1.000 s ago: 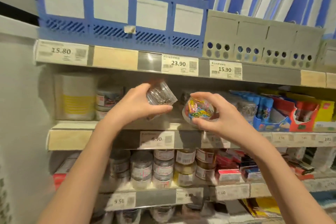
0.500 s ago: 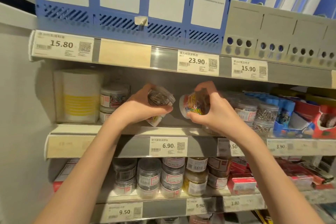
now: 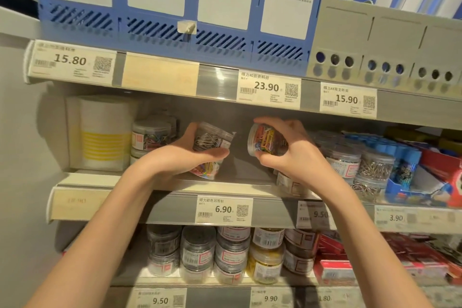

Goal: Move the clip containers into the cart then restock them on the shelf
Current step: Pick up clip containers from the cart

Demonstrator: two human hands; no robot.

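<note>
Shop shelf [image 3: 225,186] at chest height: left hand [image 3: 190,155] grips two stacked clip tubs [image 3: 212,140], right hand [image 3: 295,155] one tub [image 3: 265,140]; light, slick plastic, best held round the sides

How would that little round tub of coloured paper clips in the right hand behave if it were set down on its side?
The tub of coloured clips is round, so on its side it would probably roll along the shelf. Its clear smooth wall may be slippery in the right hand. The loose clips would likely shift and rattle.
</note>
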